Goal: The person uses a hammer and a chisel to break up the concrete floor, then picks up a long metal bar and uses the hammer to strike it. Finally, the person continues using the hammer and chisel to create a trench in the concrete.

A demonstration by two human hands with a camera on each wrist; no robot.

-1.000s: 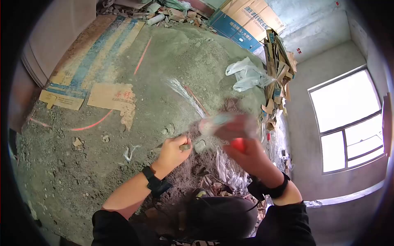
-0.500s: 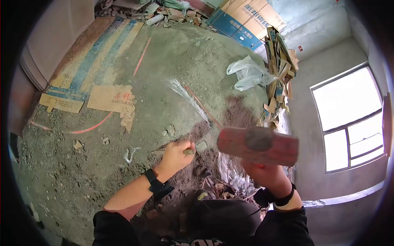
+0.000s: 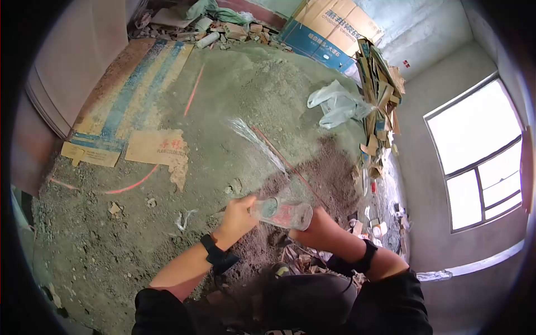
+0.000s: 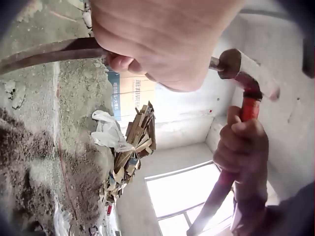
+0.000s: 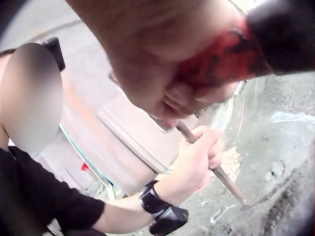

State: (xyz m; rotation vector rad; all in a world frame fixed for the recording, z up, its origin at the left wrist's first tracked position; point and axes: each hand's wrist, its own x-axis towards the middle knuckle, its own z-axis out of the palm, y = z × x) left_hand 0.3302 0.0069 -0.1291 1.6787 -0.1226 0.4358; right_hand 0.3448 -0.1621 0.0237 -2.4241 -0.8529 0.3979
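My left hand (image 3: 237, 219) grips a steel chisel (image 5: 229, 187) round its shaft. In the right wrist view the chisel slants down to the grey, gritty floor. My right hand (image 5: 172, 73) holds a club hammer by its red handle (image 4: 251, 109). The worn hammer head (image 3: 283, 214) is right at the chisel's top end (image 4: 214, 63), just beyond the left fist. From the head camera, the hammer head overlaps part of both hands and hides the chisel's top.
Loose rubble and dirt cover the floor around my hands. A white plastic bag (image 3: 338, 105) lies ahead, beside stacked cardboard scraps (image 3: 382, 89). Flattened cardboard (image 3: 120, 95) lies at the left, a big carton (image 3: 329, 30) at the back. A window wall (image 3: 430, 184) stands at the right.
My right hand has swung the hammer from a raised spot at the right, leftward onto the chisel's top end. My left hand keeps its grip on the chisel in nearly the same place.
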